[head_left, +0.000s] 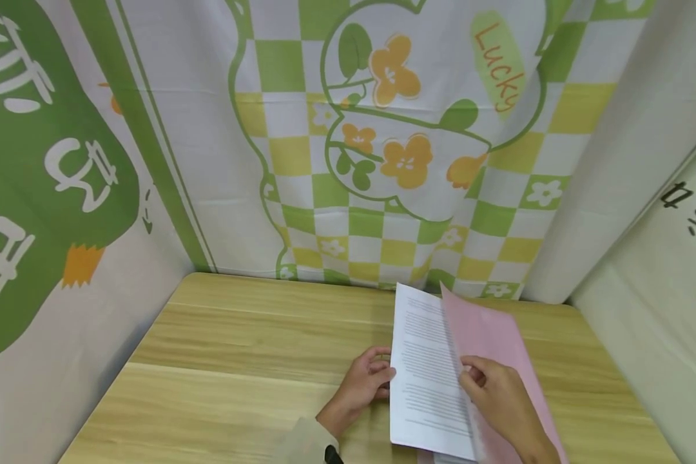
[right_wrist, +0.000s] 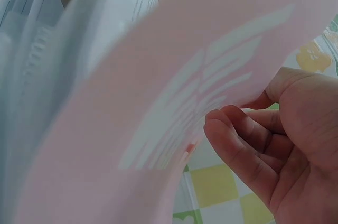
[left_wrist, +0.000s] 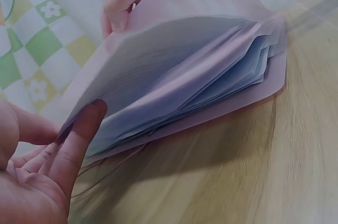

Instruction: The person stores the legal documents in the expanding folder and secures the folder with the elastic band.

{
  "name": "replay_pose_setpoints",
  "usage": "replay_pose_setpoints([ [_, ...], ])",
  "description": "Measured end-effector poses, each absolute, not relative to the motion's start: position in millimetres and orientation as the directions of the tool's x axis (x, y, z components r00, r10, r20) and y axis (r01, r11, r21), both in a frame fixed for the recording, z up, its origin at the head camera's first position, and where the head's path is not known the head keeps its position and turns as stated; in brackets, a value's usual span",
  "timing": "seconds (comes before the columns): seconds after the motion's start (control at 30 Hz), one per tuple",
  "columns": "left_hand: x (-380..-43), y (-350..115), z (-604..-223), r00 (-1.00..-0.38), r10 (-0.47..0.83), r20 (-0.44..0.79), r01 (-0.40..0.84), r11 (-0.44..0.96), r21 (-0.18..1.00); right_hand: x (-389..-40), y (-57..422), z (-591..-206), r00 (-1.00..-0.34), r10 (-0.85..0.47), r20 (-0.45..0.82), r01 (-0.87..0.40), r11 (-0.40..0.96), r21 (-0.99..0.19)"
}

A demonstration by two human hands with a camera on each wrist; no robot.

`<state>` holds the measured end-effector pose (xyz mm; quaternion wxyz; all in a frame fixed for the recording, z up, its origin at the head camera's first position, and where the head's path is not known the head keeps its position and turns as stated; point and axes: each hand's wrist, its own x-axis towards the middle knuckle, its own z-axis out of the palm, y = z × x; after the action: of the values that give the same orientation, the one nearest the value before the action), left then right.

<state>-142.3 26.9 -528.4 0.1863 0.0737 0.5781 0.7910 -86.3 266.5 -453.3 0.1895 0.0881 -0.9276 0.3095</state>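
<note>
A pink folder (head_left: 501,328) stands opened on the table, with printed white sheets (head_left: 429,380) inside. My left hand (head_left: 362,383) pinches the left edge of the raised sheets between thumb and fingers. At the folder's cover, my right hand (head_left: 501,399) pinches the edge between thumb and fingertips; the right wrist view shows white lettering on the bent pink cover (right_wrist: 153,92). More papers (left_wrist: 248,71) lie stacked in the folder's lower part in the left wrist view. Thin cords (left_wrist: 119,168) trail out beneath it.
The wood-grain table (head_left: 238,348) stretches left of the folder. Behind it hangs a green, yellow and white checked curtain (head_left: 290,154). White cloth (head_left: 649,335) borders the right side, and a green-printed cloth (head_left: 52,161) the left.
</note>
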Motion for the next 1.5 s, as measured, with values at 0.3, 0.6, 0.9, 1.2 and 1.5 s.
replay_pose_setpoints([
  [0.3,-144,42,-526,-0.911,0.393,-0.127,-0.225,-0.213,0.951,-88,266,-452,-0.923,-0.039,0.384,-0.256,0.806,-0.533],
  [0.6,-147,48,-524,-0.905,0.404,-0.131,-0.226,-0.199,0.954,-87,265,-453,-0.914,-0.040,0.403,-0.266,0.810,-0.523],
  [0.9,-149,58,-524,-0.900,0.413,-0.138,-0.249,-0.226,0.942,-88,266,-455,-0.897,-0.048,0.440,-0.293,0.810,-0.509],
  [1.2,-147,70,-525,-0.894,0.421,-0.153,-0.267,-0.226,0.937,-88,266,-453,-0.903,-0.034,0.428,-0.275,0.812,-0.514],
  [1.5,-144,82,-526,-0.895,0.413,-0.167,-0.274,-0.214,0.938,-88,265,-453,-0.921,-0.027,0.389,-0.252,0.802,-0.542],
])
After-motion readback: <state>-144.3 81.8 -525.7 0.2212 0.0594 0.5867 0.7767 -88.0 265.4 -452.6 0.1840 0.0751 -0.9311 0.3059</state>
